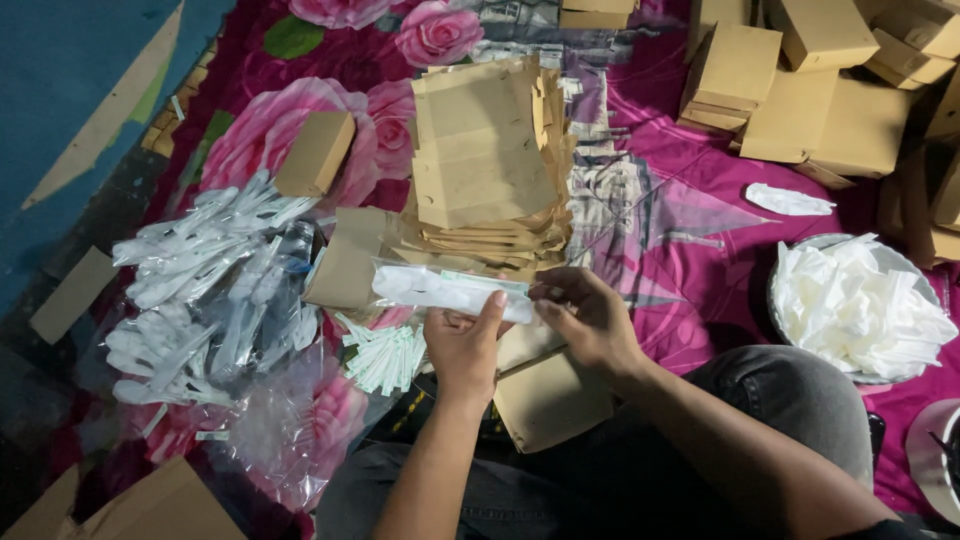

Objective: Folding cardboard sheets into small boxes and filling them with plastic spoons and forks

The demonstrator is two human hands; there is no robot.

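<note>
Clear plastic sleeve (450, 291) holding white cutlery and a folded napkin sits pinched between 2 hands above the person's lap: the left hand (463, 345) grips its middle, the right hand (585, 315) pinches its end. Behind it rises a stack of flat brown paper envelopes (490, 155). Loose white plastic cutlery (205, 275) lies on the left; a round bowl (800, 250) on the right holds white napkins (860, 305).

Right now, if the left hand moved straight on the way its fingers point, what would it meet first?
Probably the stack of flat brown paper sleeves, just beyond the clear packet that the left hand holds; depth is unclear.
</note>
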